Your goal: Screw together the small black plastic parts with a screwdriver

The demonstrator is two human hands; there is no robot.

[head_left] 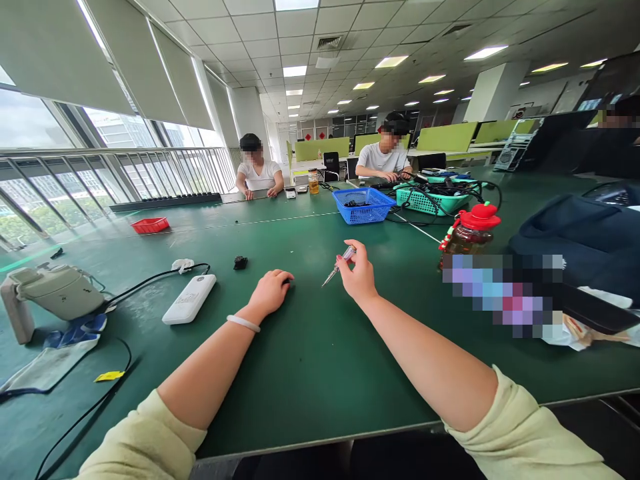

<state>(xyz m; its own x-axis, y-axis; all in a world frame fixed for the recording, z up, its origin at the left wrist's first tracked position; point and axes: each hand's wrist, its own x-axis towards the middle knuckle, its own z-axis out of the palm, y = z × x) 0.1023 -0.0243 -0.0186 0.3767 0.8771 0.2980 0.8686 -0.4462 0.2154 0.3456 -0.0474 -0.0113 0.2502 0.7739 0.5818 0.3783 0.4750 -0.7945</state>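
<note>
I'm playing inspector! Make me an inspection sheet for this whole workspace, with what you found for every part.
Surface: green tabletop, a few tiny specks on it.
Job's things: slim pointed tool, like a screwdriver, tip toward the left hand; small black piece lying beyond that hand.
Clutter: white block, red tray, blue basket, green basket, red-lidded bottle.
Grippers: two bare hands. Right hand holds the pointed tool; left hand is curled, something dark at its fingertips, too small to identify.
Cables: black cable beside the white block; more around the green basket.
Surroundings: two people across the table, windows and railing at left.
</note>
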